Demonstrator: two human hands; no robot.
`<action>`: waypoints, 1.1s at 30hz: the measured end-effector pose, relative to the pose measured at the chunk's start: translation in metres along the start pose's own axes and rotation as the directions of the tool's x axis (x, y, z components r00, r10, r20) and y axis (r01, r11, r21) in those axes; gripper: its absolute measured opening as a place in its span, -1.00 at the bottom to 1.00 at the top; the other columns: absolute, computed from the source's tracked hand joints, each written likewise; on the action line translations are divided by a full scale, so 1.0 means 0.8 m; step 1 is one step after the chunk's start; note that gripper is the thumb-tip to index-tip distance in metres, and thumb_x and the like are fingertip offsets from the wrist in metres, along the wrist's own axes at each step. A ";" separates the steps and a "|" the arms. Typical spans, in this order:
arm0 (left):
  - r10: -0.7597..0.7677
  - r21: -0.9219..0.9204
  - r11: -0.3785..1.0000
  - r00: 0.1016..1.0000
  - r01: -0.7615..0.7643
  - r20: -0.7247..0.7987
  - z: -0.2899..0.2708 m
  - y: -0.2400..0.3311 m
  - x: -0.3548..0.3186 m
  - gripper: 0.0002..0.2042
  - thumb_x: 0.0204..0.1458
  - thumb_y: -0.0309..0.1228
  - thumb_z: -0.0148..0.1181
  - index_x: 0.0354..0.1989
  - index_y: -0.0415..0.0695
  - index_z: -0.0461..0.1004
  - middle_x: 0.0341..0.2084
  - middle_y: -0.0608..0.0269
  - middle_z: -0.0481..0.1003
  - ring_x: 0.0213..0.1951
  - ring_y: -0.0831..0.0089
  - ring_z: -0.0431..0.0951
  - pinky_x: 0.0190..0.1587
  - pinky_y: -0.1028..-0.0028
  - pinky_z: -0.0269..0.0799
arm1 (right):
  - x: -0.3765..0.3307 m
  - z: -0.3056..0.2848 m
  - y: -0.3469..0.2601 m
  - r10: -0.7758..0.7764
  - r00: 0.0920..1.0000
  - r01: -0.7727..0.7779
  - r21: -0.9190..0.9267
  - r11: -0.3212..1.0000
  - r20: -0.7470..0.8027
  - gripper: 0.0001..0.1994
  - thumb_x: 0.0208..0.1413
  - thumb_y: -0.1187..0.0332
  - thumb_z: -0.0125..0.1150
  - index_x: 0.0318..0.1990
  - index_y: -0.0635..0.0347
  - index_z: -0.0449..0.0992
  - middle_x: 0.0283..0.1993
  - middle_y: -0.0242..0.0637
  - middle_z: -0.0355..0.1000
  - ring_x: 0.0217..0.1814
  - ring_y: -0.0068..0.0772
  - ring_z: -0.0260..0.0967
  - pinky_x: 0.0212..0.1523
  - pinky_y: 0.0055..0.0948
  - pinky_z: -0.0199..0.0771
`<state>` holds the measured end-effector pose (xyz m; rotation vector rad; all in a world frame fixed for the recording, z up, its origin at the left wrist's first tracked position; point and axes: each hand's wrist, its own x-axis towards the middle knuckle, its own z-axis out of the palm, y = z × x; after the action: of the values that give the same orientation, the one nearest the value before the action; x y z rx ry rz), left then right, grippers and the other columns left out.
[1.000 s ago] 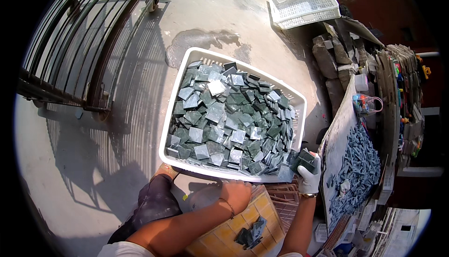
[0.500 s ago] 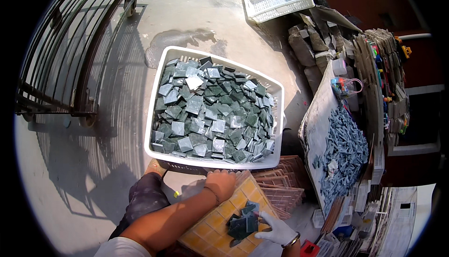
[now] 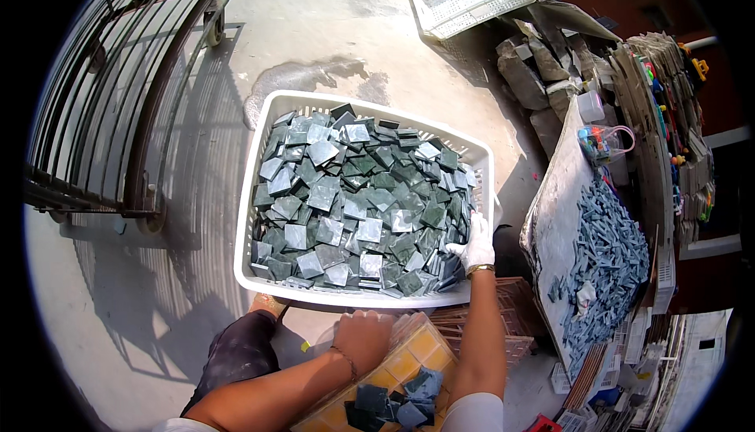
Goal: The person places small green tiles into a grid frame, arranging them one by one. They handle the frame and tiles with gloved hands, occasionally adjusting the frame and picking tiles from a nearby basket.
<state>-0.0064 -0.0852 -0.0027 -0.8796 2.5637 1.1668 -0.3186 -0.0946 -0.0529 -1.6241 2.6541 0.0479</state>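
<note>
Square green stone tiles [image 3: 355,205]: we'd scoop lightly, right fingers [image 3: 476,229] apart, four o'clock, left fingers [image 3: 368,322] clamping yellow gridded tray [image 3: 421,346].

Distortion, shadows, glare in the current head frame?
Head view: black fisheye rim, cart bars bowed; head view: striped shadow on the floor beside the cart; head view: sunlit tiles glare pale, doorway side at right dark.
</note>
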 end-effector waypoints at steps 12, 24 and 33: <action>0.042 0.059 0.997 0.999 -0.042 0.008 0.018 -0.002 -0.013 -0.65 -0.11 -0.14 0.15 -0.24 -0.12 0.35 -0.39 0.15 0.40 -0.24 0.20 0.42 -0.20 0.22 0.30 | 0.078 0.068 0.051 0.055 0.990 -0.080 0.190 0.978 0.132 0.22 -0.75 0.04 0.56 0.25 0.13 -0.02 0.24 0.08 -0.04 0.29 0.07 -0.11 0.25 -0.22 0.03; 0.051 0.007 0.999 0.991 -0.050 -0.127 0.032 -0.004 -0.014 -0.82 -0.14 -0.28 0.10 -0.39 -0.08 0.40 -0.44 0.19 0.41 -0.32 0.26 0.42 -0.31 0.19 0.31 | 0.083 0.046 0.016 0.139 0.990 -0.140 0.057 0.988 0.024 -0.51 -0.22 0.41 0.13 -0.01 0.09 0.25 -0.05 -0.01 0.29 -0.03 0.04 0.30 -0.03 -0.17 0.32; 0.025 0.072 0.997 1.000 -0.024 -0.006 0.033 -0.001 -0.008 -0.71 -0.11 -0.18 0.11 -0.26 -0.06 0.39 -0.39 0.16 0.41 -0.26 0.21 0.42 -0.28 0.19 0.32 | 0.079 0.057 0.026 0.229 0.972 -0.232 0.070 0.970 0.045 -0.39 -0.24 0.62 0.06 0.11 0.01 0.25 0.00 -0.06 0.28 0.03 -0.02 0.28 0.04 -0.25 0.28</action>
<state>-0.0025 -0.0633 -0.0184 -0.8401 2.6116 1.0730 -0.3656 -0.1390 -0.1004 -1.2751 2.7662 -0.0159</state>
